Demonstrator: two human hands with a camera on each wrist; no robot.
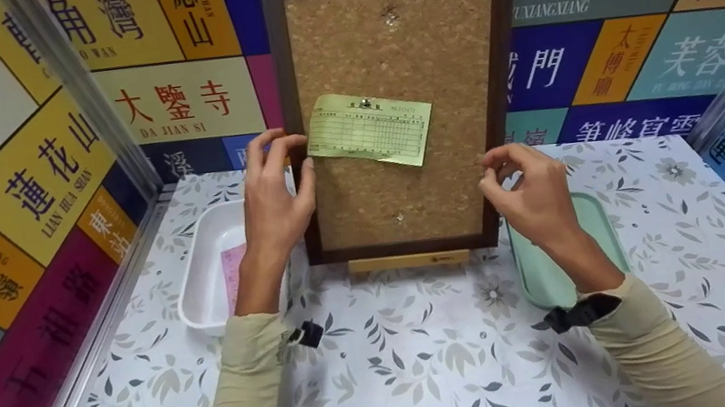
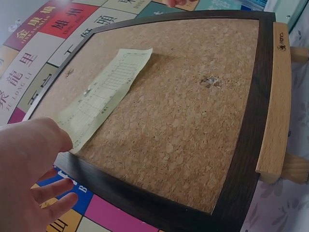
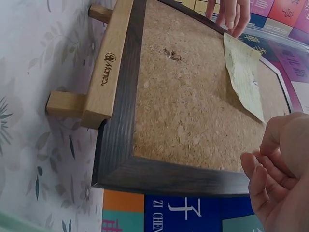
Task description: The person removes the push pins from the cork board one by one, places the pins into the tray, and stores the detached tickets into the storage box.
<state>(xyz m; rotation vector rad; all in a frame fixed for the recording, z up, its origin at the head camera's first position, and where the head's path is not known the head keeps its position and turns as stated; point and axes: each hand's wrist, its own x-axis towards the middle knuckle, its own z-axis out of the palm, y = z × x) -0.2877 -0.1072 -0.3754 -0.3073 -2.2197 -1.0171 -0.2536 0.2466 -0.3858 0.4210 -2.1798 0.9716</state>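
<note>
A yellow-green printed slip (image 1: pixel 370 131) hangs tilted on a framed cork board (image 1: pixel 404 197), with a small pin (image 1: pixel 366 102) through its upper part. My left hand (image 1: pixel 278 197) is at the board's left edge, thumb and index finger at the slip's left end; the other fingers (image 2: pixel 53 195) are spread loosely. Whether the fingertips touch the paper is unclear. Beside the frame's right edge is my right hand (image 1: pixel 531 190), its fingers (image 3: pixel 258 186) loosely bent and nothing visible in them. Two more shiny pins or marks show on the cork, one high and one low.
The board leans on a wooden stand (image 1: pixel 410 262). On the left, a white tray (image 1: pixel 196 305) holds a pink slip (image 1: pixel 234 271); a green tray (image 1: pixel 602 219) lies behind the right forearm. Colourful sign panels (image 1: pixel 185 101) line the back and sides of the floral-covered table (image 1: pixel 414 366).
</note>
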